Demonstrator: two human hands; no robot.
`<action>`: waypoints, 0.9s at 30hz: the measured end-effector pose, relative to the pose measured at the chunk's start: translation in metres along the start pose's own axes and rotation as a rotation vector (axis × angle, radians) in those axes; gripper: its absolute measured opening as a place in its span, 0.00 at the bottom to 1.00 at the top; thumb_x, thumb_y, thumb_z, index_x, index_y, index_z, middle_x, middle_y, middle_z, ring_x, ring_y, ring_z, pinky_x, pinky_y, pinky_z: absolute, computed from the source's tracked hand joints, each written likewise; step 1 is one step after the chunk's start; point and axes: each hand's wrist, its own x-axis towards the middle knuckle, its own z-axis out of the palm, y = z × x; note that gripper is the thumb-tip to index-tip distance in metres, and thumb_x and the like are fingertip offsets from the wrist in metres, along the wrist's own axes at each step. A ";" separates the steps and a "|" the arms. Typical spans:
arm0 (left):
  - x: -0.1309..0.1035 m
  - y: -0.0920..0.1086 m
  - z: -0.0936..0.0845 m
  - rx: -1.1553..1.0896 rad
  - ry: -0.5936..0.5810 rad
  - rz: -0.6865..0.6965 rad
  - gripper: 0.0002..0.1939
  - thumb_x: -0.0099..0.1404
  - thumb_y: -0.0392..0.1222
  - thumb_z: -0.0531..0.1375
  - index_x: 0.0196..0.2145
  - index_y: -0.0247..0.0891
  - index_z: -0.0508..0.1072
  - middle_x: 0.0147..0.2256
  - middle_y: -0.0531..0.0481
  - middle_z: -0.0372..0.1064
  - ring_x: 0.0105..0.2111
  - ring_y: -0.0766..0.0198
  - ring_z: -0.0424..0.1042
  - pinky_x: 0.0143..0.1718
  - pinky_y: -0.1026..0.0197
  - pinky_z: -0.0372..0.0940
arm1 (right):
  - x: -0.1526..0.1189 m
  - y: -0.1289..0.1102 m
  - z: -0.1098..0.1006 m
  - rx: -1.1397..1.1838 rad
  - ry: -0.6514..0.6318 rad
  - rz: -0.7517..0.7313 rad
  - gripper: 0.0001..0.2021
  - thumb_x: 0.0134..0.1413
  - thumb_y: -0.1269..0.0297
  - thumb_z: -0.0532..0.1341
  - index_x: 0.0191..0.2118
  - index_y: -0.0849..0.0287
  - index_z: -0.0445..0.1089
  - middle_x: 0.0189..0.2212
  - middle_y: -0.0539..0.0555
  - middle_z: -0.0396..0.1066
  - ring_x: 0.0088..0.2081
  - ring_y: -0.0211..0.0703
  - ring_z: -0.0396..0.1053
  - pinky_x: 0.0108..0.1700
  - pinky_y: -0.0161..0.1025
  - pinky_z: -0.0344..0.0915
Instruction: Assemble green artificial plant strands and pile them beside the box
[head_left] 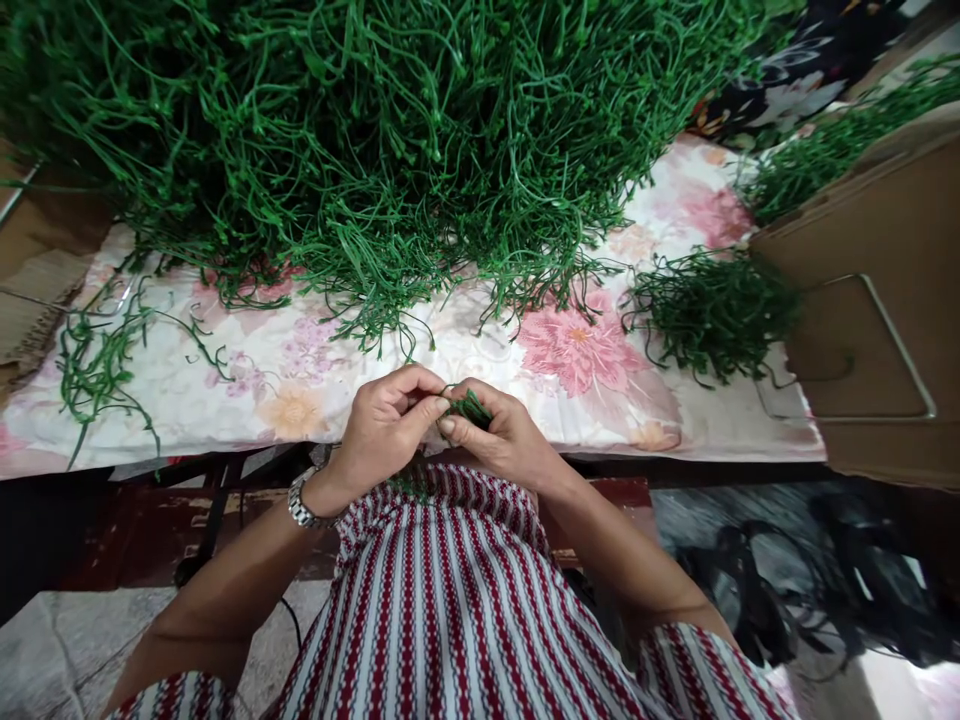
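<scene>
My left hand (394, 420) and my right hand (506, 435) meet at the table's near edge, in front of my striped clothing. A small bunch of thin green stems (471, 408) sits in my right hand, its fingers curled round it. The left thumb and forefinger pinch at the end of the same stems, touching the right fingertips; exactly what they grip is partly hidden. Just beyond the hands, loose ends hang from a large heap of green branching stems (390, 150), which look like artificial greenery.
A floral cloth (292, 410) covers the table. Loose stems (105, 365) lie at the left, and a smaller pile (716, 310) at the right. Beside that pile stands a cardboard box (877, 300) with a bent wire frame (900, 350). More cardboard (41, 300) is at the far left.
</scene>
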 end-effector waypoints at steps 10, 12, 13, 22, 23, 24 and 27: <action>-0.002 -0.001 0.011 -0.437 0.092 -0.114 0.07 0.54 0.39 0.62 0.27 0.36 0.66 0.18 0.59 0.58 0.13 0.77 0.52 0.13 0.71 0.51 | -0.002 -0.006 0.004 -0.149 0.006 -0.196 0.05 0.58 0.66 0.56 0.32 0.60 0.63 0.26 0.49 0.66 0.28 0.33 0.63 0.31 0.32 0.61; 0.001 0.004 0.011 -0.494 0.140 -0.147 0.09 0.53 0.39 0.63 0.26 0.36 0.64 0.20 0.59 0.60 0.12 0.78 0.51 0.12 0.72 0.49 | -0.003 -0.005 0.007 -0.219 -0.039 -0.282 0.05 0.59 0.68 0.54 0.32 0.60 0.63 0.27 0.50 0.66 0.29 0.35 0.64 0.33 0.33 0.61; 0.003 0.006 0.010 -0.515 0.172 -0.147 0.09 0.53 0.39 0.62 0.26 0.37 0.63 0.20 0.59 0.60 0.12 0.78 0.51 0.12 0.72 0.48 | -0.004 -0.004 0.008 -0.239 -0.075 -0.318 0.05 0.59 0.69 0.53 0.32 0.60 0.63 0.27 0.51 0.66 0.30 0.35 0.64 0.33 0.34 0.61; 0.003 0.005 0.004 -0.225 0.053 -0.033 0.04 0.58 0.37 0.59 0.28 0.37 0.66 0.18 0.58 0.56 0.14 0.75 0.53 0.15 0.70 0.52 | 0.002 -0.008 -0.003 -0.278 0.191 -0.335 0.07 0.61 0.62 0.52 0.33 0.58 0.61 0.40 0.57 0.64 0.41 0.42 0.63 0.41 0.41 0.62; 0.003 0.005 0.005 -0.198 0.066 -0.019 0.03 0.58 0.37 0.59 0.27 0.37 0.66 0.18 0.58 0.57 0.15 0.75 0.54 0.15 0.70 0.52 | 0.003 -0.008 -0.002 -0.235 0.171 -0.283 0.07 0.62 0.61 0.51 0.35 0.58 0.60 0.40 0.57 0.65 0.39 0.41 0.64 0.40 0.40 0.62; 0.003 0.005 0.006 -0.154 0.087 -0.002 0.03 0.57 0.36 0.59 0.27 0.37 0.67 0.19 0.58 0.58 0.15 0.74 0.55 0.16 0.70 0.53 | 0.004 -0.008 0.000 -0.183 0.134 -0.219 0.08 0.62 0.60 0.50 0.36 0.58 0.59 0.38 0.56 0.65 0.36 0.39 0.64 0.37 0.38 0.62; 0.003 0.007 0.009 -0.012 0.180 0.061 0.03 0.56 0.35 0.60 0.26 0.36 0.68 0.21 0.56 0.63 0.20 0.73 0.61 0.20 0.70 0.58 | 0.005 -0.001 0.009 -0.087 0.061 -0.071 0.09 0.62 0.57 0.50 0.37 0.57 0.56 0.25 0.48 0.60 0.26 0.35 0.59 0.29 0.34 0.59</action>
